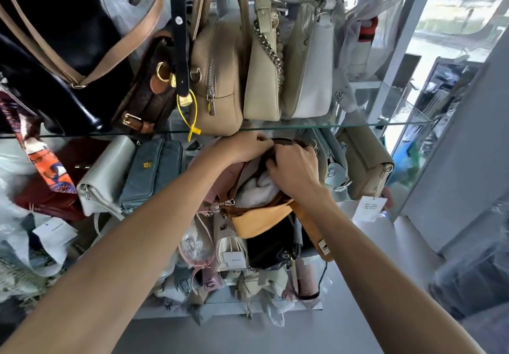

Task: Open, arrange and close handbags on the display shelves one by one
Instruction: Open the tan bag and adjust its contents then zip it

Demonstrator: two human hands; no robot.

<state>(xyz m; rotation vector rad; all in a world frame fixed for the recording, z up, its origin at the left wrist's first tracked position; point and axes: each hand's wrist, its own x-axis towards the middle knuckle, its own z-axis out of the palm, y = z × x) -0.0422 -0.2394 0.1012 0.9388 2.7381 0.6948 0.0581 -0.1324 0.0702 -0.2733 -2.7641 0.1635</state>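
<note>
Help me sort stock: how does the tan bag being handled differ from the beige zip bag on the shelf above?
The tan bag is unzipped, showing white stuffing; the beige bag has its front zipper closed. The tan bag is pulled forward off its shelf, with both hands, left hand and right hand, at its opening; the beige bag stands untouched on the glass shelf. Both have silver zippers.

Single head cam, facing fwd and down, close to glass shelves (358,125)
</note>
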